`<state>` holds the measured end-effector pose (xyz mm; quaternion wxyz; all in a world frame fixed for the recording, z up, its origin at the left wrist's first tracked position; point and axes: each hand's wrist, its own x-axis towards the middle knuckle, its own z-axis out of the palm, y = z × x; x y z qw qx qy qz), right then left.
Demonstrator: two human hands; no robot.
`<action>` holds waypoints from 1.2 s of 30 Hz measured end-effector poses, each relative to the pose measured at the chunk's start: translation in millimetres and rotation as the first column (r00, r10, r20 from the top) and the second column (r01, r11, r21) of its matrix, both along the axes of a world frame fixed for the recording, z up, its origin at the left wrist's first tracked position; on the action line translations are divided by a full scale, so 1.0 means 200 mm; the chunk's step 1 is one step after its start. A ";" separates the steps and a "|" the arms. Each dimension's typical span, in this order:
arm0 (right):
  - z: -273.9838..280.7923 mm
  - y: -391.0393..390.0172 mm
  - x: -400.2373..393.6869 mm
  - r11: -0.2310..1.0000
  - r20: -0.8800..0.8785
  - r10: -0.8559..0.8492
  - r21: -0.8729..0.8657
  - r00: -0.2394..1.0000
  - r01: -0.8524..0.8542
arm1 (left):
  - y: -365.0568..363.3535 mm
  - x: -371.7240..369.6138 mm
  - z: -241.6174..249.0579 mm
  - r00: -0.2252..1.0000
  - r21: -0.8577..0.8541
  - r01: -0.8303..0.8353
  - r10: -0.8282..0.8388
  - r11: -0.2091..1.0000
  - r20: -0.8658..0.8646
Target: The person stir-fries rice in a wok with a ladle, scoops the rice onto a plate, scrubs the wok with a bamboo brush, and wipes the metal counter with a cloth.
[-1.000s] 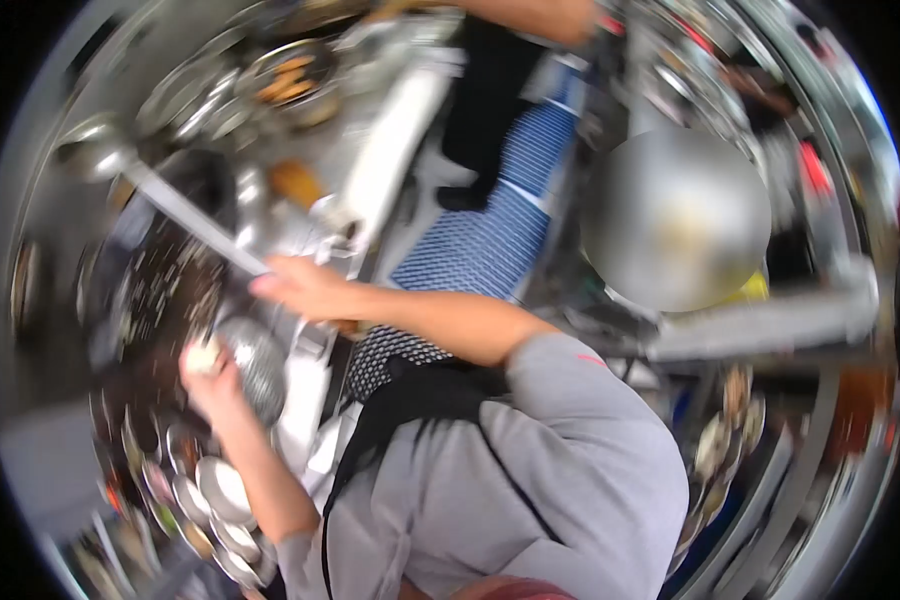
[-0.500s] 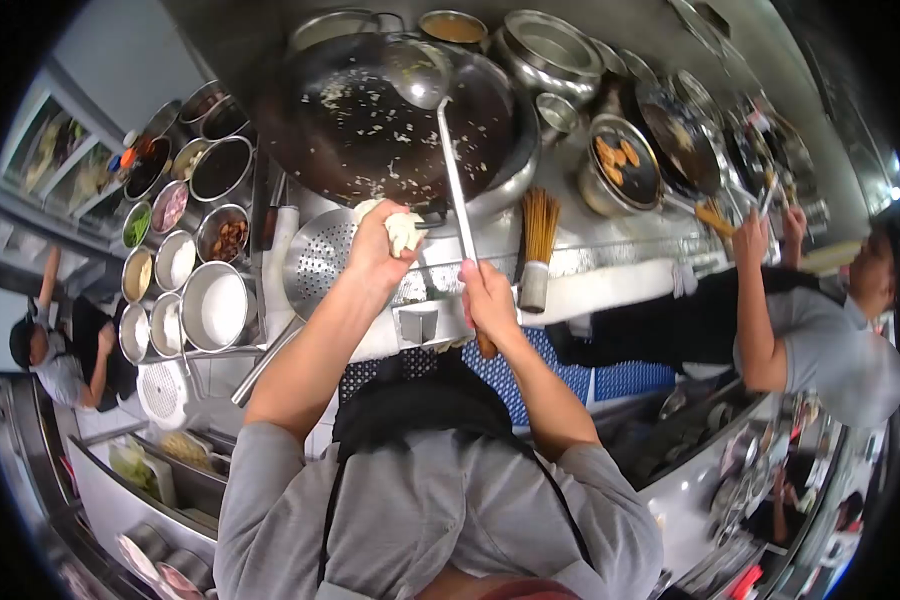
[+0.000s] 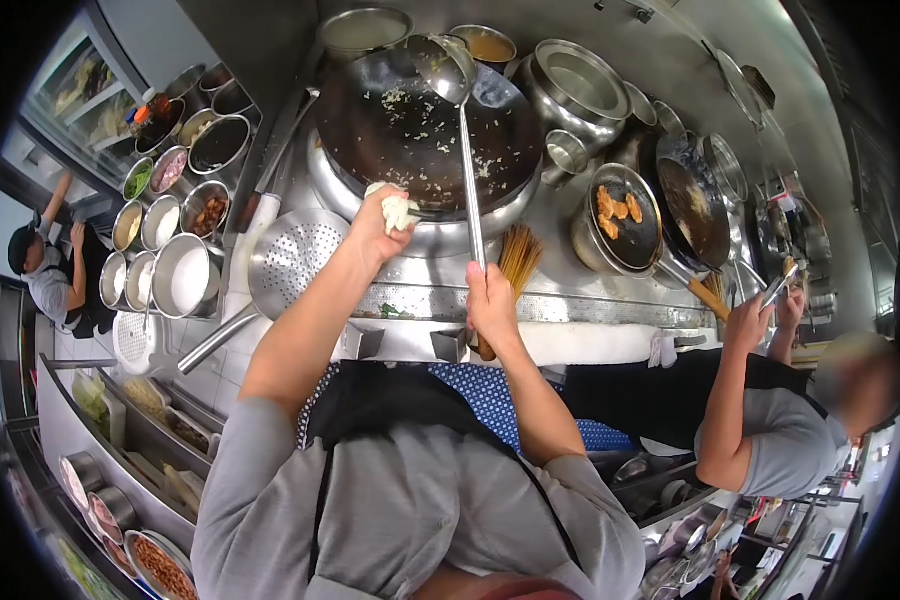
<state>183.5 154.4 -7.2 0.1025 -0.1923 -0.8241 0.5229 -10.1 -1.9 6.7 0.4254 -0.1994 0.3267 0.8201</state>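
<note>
My left hand [image 3: 378, 228] is closed around a folded white cloth [image 3: 397, 214] at the near rim of a large dark wok [image 3: 370, 150]. Small pale bits, like chopped garlic or onion, are scattered over the wok's inside. My right hand [image 3: 491, 303] grips the wooden end of a long metal ladle [image 3: 470, 175]. The ladle's bowl [image 3: 443, 68] is over the wok's far rim, with a little pale food in it. Just beside my right hand, a bamboo wok brush [image 3: 521, 258] is partly hidden. A perforated strainer [image 3: 295, 260] lies left of my left forearm.
Bowls of ingredients, including a large metal one [image 3: 185, 275], stand at the left. At the right are a pot with a strainer of fried pieces [image 3: 618, 215] and another wok [image 3: 690, 205]. A co-worker [image 3: 770, 400] stands close on the right, holding a metal utensil; another person [image 3: 55, 260] is far left.
The camera view has shifted. The wok sits lower and level, with more of the metal ring under it showing. The ladle bowl has moved to the far rim. Both hands keep their holds.
</note>
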 end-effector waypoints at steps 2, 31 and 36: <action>0.03 0.03 -0.01 0.999 0.075 0.007 -0.052 0.997 -0.003 | 0.02 -0.02 0.00 1.000 0.000 0.009 -0.009 1.000 0.018; 0.46 0.23 -0.20 0.903 0.210 -0.059 -0.406 0.976 0.142 | -0.02 0.11 0.20 -0.239 -0.545 -0.392 -0.654 0.741 -0.718; 0.72 0.42 -0.66 0.944 -0.064 -0.014 -0.329 0.998 -0.008 | -0.01 0.12 0.19 -0.231 -0.516 -0.388 -0.622 0.764 -0.748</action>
